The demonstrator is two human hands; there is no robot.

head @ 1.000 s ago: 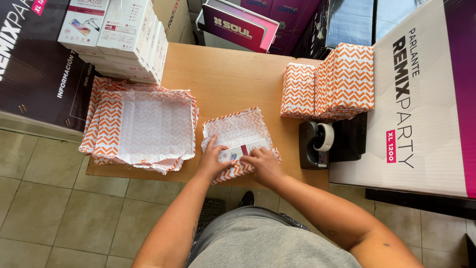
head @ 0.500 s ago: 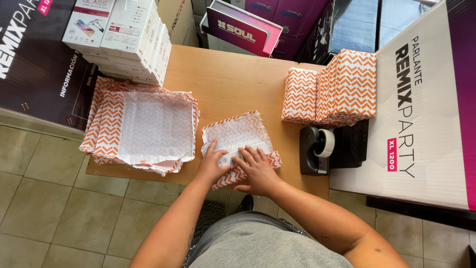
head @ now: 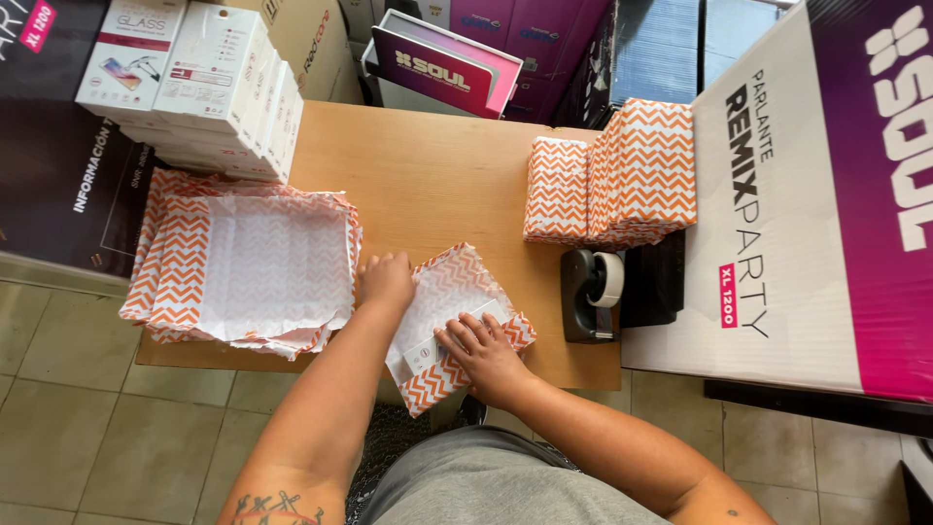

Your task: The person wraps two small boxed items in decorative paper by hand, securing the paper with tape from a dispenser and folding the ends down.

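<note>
Wrapping paper [head: 449,292] lies under left hand [head: 387,280] and right hand [head: 483,348].

Wooden table [head: 437,185], paper sheets [head: 248,262], tape dispenser [head: 590,294]

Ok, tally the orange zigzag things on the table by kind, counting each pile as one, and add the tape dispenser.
Pile of loose zigzag wrapping sheets: 1
Half-wrapped white box on its zigzag sheet: 1
Stacks of finished zigzag-wrapped packets: 2, a lower stack and a taller stack
Black tape dispenser: 1
Total: 5
</note>
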